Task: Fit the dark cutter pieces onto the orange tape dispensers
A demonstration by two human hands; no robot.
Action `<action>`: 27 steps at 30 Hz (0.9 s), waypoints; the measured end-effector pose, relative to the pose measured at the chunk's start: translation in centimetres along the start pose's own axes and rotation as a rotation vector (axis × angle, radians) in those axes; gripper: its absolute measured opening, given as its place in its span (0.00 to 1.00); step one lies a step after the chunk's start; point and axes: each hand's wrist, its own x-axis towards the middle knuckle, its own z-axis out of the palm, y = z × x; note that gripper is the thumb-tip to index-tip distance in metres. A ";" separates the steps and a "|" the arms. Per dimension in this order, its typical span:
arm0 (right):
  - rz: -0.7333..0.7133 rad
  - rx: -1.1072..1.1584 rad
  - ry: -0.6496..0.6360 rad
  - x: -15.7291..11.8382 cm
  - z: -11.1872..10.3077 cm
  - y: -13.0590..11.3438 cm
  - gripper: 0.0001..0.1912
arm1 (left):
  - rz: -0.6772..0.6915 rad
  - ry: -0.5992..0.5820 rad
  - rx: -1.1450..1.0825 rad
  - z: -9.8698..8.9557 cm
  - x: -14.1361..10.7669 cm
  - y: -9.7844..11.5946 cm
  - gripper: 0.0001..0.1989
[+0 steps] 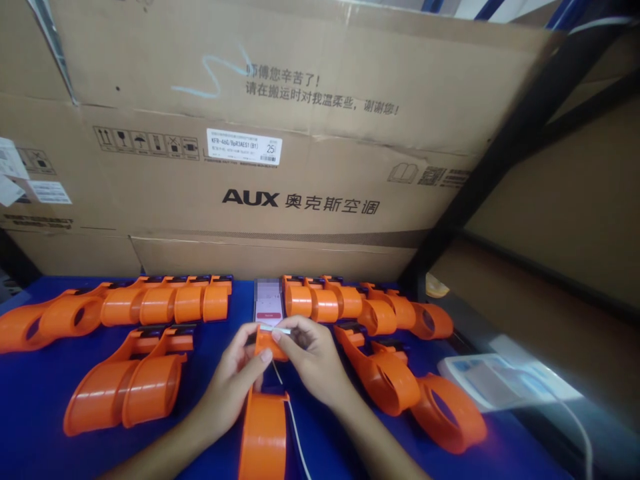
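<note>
An orange plastic tape dispenser (264, 430) stands nearest to me, its round drum toward the front edge. My left hand (239, 363) is closed around the left side of its head, thumb pressed on the orange plastic. From the other side my right hand (316, 357) pinches at the same head, thumb and fingertips on a thin pale strip (275, 329) along its top edge. I cannot tell whether that strip is a blade or another part. Just behind both hands lies a phone (269, 310) with a lit screen. A white cable (295, 433) runs beside the dispenser.
Rows of orange tape dispensers with dark blades stand on the blue tabletop (210, 393), left (153, 393) and right (393, 383). A large cardboard box (320, 153) walls off the back. At right are a black shelf frame (465, 180) and a pale blue-white packet (505, 380).
</note>
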 end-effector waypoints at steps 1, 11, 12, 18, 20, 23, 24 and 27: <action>-0.003 -0.007 0.003 0.0 0.0 0.0 0.14 | 0.002 0.001 0.004 0.0 0.0 0.0 0.28; -0.076 -0.095 0.071 0.0 0.0 -0.4 0.11 | 0.025 0.035 -0.007 0.1 -0.1 0.4 0.28; -0.079 -0.095 0.078 0.1 -0.1 -0.4 0.12 | 0.024 0.041 -0.017 0.2 -0.1 0.4 0.28; -0.080 -0.090 0.108 0.3 -0.4 0.1 0.12 | 0.001 0.054 -0.049 0.0 0.1 0.2 0.29; -0.078 -0.088 0.113 0.3 -0.4 0.2 0.12 | -0.005 0.056 -0.048 -0.1 0.1 0.1 0.30; -0.070 -0.080 0.120 0.4 -0.6 0.1 0.11 | 0.001 0.065 -0.049 -0.2 0.1 0.0 0.30; -0.068 -0.077 0.122 0.4 -0.6 0.1 0.11 | 0.004 0.066 -0.050 -0.2 0.1 0.0 0.30; -0.063 -0.070 0.129 0.5 -0.7 0.0 0.12 | 0.008 0.063 -0.054 -0.2 0.1 0.1 0.30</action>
